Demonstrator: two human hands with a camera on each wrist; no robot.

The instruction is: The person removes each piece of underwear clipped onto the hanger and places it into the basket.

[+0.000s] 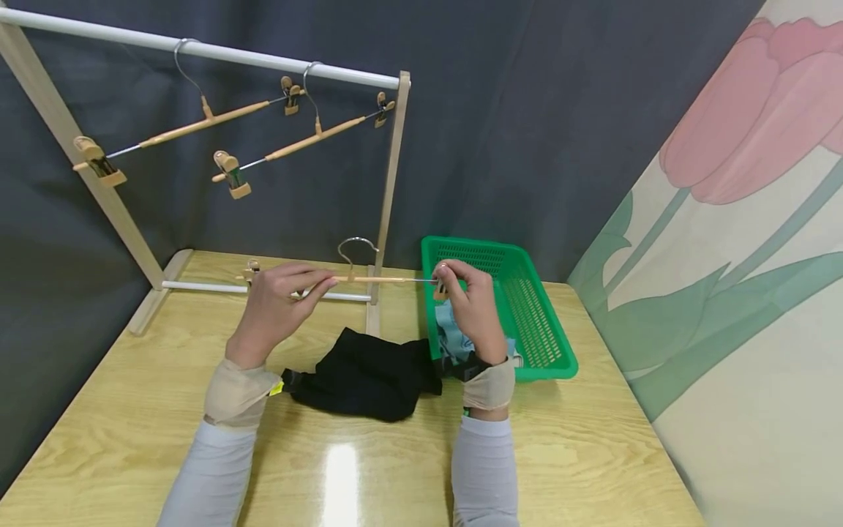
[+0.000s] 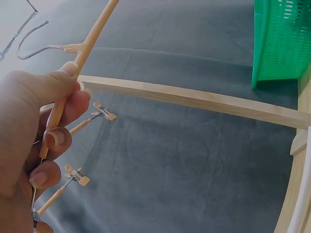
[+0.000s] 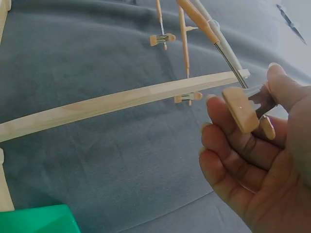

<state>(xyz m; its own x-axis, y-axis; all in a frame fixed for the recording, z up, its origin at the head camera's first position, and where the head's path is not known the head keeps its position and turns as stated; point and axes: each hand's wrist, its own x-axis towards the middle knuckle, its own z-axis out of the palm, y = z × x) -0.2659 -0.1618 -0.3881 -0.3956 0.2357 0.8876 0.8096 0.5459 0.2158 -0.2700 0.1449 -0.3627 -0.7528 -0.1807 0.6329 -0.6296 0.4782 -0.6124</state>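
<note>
A clip hanger (image 1: pixel 378 279) with a light wooden bar and a metal hook is held level in front of the rack. My left hand (image 1: pixel 276 304) grips its bar left of the hook, thumb on top and fingers curled beneath in the left wrist view. At the bar's other end, my right hand (image 1: pixel 474 304) pinches the wooden clip (image 3: pixel 241 109) between thumb and fingers. Below both hands a black cloth garment (image 1: pixel 369 373) lies on the table, its right edge against the basket. The hanger's left clip (image 1: pixel 252 271) shows just past my left hand.
Two more clip hangers (image 1: pixel 197 126) hang from the white rail (image 1: pixel 250 57) of the wooden rack. A green basket (image 1: pixel 549 322) stands at the right with blue cloth (image 1: pixel 451 329) inside. Dark curtain (image 1: pixel 500 132) closes the back, and a tulip-painted wall (image 1: pixel 744 256) borders the right.
</note>
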